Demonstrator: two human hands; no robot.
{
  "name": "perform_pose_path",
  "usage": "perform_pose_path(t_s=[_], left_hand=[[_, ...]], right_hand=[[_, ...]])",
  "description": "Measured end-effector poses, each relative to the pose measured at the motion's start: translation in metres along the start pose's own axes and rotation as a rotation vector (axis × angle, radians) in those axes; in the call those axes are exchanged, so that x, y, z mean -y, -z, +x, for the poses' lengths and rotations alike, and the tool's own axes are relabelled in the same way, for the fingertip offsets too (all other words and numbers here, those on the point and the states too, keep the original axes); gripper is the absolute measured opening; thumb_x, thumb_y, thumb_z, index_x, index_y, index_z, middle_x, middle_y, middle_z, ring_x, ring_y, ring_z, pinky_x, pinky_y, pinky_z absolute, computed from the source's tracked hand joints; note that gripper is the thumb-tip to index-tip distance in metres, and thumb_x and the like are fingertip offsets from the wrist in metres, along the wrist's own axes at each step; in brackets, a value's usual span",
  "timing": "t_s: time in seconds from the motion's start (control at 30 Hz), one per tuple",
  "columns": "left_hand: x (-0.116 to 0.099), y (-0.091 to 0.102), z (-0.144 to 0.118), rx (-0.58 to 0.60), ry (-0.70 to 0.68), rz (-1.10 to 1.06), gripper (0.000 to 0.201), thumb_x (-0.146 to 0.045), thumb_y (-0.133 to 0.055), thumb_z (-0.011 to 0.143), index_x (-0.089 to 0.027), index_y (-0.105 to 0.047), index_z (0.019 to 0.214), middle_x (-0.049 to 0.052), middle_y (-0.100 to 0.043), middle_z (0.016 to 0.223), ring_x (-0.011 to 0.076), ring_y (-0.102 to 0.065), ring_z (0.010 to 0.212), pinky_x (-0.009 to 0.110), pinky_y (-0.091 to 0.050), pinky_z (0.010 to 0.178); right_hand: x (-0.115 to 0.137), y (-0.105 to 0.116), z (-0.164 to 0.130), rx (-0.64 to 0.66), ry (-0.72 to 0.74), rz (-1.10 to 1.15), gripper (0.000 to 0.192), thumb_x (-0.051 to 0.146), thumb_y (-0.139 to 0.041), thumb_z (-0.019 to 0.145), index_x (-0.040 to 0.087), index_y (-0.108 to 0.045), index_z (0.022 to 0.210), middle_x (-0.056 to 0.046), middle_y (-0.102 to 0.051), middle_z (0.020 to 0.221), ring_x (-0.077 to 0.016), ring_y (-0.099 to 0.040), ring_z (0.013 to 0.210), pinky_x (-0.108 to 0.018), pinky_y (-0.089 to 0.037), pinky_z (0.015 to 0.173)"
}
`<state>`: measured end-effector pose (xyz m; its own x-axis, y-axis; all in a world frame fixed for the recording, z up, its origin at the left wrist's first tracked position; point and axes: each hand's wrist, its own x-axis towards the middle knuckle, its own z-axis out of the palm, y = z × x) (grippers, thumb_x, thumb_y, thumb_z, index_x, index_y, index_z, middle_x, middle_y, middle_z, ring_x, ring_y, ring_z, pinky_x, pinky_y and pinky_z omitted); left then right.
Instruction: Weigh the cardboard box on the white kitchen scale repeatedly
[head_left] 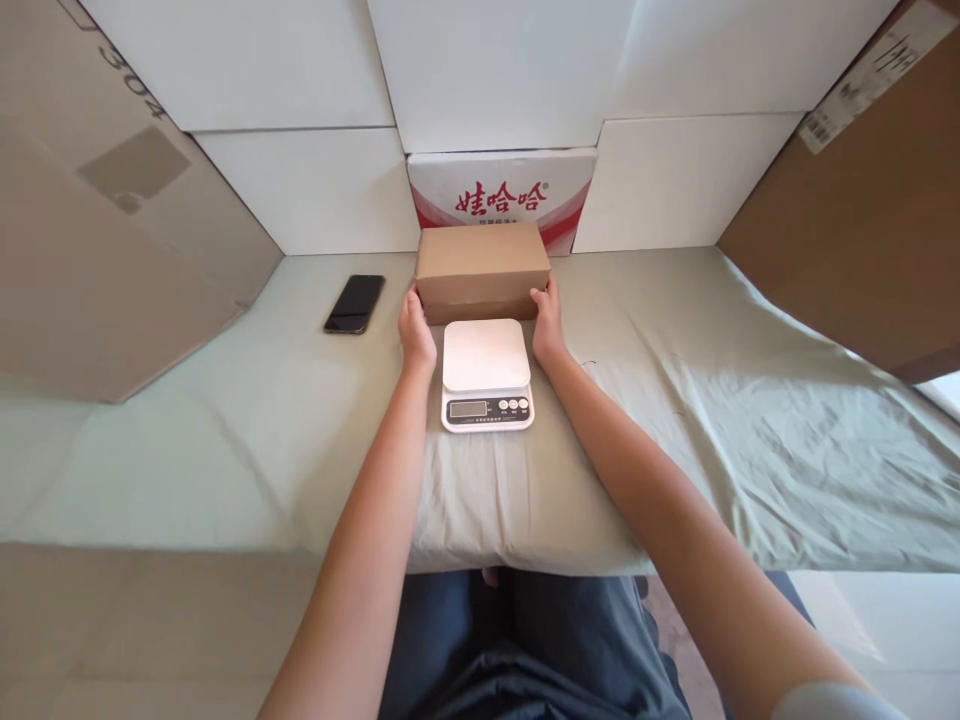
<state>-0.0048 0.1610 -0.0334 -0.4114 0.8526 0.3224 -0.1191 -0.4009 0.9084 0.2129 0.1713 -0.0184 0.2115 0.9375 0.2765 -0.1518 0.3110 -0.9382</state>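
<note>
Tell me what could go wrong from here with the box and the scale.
1. The box is wider than the scale platform, so set on it, it may overhang, tip or hide the display.
2. The left hand and right hand press only its end faces; a light squeeze might let it slip.
3. The scale sits on a wrinkled cloth, so it may not sit level and could read off.

The box (482, 268) between my palms is matt brown cardboard, smooth-faced; the scale (487, 375) below it looks like smooth white plastic with a faint sheen; the table cloth (675, 420) is creased, matt grey-green fabric; the phone (355, 303), centre left, shows glossy black glass.
</note>
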Motion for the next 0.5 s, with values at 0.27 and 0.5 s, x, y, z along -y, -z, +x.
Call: perform_pose_path(t_s=[0.27, 0.5], left_hand=[[0.01, 0.0055, 0.0065, -0.04, -0.002, 0.035, 0.114, -0.096, -0.043, 0.087, -0.005, -0.058, 0.154, 0.028, -0.054, 0.163, 0.0344, -0.047, 0.16, 0.043, -0.036, 0.133], [0.0025, 0.0018, -0.0013, -0.004, 0.023, 0.017, 0.105, -0.098, -0.045, 0.084, -0.015, -0.067, 0.145, 0.022, -0.063, 0.157, 0.0337, -0.051, 0.157, 0.048, -0.035, 0.133]], right_hand=[[-0.0092, 0.0043, 0.003, -0.087, -0.051, 0.009, 0.088, 0.069, -0.057, 0.08, 0.031, -0.039, 0.157, -0.003, -0.029, 0.179, -0.0263, -0.023, 0.172, -0.053, -0.02, 0.143], [-0.0072, 0.006, 0.0044, 0.023, -0.025, 0.063, 0.071, 0.061, -0.056, 0.084, 0.028, -0.053, 0.147, -0.004, -0.057, 0.164, -0.0265, -0.044, 0.162, -0.056, -0.028, 0.141]])
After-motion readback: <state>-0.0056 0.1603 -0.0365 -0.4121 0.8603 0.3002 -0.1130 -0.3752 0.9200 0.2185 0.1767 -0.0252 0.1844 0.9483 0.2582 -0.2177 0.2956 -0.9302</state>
